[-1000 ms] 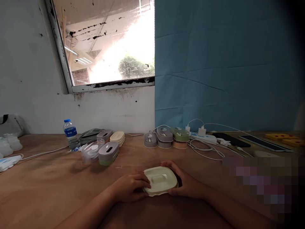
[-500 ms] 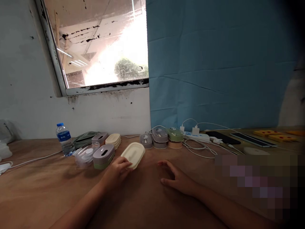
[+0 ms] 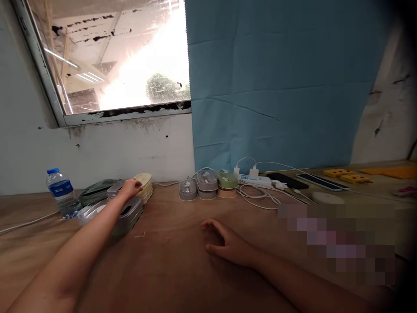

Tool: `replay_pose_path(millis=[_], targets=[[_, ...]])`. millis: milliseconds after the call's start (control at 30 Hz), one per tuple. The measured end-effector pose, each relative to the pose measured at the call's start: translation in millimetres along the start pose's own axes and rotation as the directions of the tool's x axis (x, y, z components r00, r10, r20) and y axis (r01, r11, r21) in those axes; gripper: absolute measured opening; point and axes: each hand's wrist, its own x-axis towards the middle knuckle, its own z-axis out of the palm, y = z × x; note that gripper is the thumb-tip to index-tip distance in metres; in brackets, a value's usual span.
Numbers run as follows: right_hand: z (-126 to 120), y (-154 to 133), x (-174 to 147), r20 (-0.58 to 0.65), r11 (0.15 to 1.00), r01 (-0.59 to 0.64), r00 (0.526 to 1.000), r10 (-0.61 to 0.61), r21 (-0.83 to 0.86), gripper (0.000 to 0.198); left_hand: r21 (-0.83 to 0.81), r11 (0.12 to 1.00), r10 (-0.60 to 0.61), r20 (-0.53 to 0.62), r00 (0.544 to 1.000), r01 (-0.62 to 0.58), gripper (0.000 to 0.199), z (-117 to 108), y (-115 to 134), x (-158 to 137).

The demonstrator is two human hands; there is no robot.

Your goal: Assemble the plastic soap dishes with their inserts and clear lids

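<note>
My left hand [image 3: 132, 189] reaches over to the stack of cream oval plastic lids [image 3: 147, 191] at the back left. Its fingers are closed at the near edge of the top lid; the exact grip is partly hidden. Beneath my left forearm are a lavender-and-green lidded box [image 3: 134, 209], another lavender box [image 3: 114, 189] and a clear plastic cover [image 3: 87, 213], all partly covered. Above the bare middle of the tabletop, my right hand [image 3: 224, 243] holds nothing, thumb and fingers apart in a curve.
Several oval lidded boxes [image 3: 206, 182] in grey and green stand at the back centre. Right of them are a power strip [image 3: 256, 179], looped white cables [image 3: 257, 193] and phones [image 3: 321, 181]. A water bottle [image 3: 63, 195] and a green pouch [image 3: 94, 191] are at left.
My left hand has carried the cream lid left and back onto the stack. My right hand keeps its open shape. The view has turned a little to the right.
</note>
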Motion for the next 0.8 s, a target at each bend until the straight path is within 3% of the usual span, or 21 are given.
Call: replay_pose_path(millis=[267,500,633,800], targets=[[-1,-2,0,0.002,1.0,0.014,1.0,-0.014,0.007,0.042,0.052,0.997,-0.052,0.073,0.996,0.048,0.02,11,-8,1],[-1,-5,0,0.009,1.0,0.006,1.0,-0.007,0.012,0.041,0.027,0.995,-0.098,0.043,0.994,0.097,0.026,10,1,-4],[-1,-4,0,0.014,1.0,0.006,1.0,-0.006,0.009,0.042,-0.031,0.995,-0.094,-0.084,0.992,0.092,0.041,13,31,-4],[0,-3,0,0.009,1.0,0.004,1.0,-0.004,0.009,0.042,-0.191,0.981,-0.007,-0.146,0.989,-0.021,0.05,42,105,-9]])
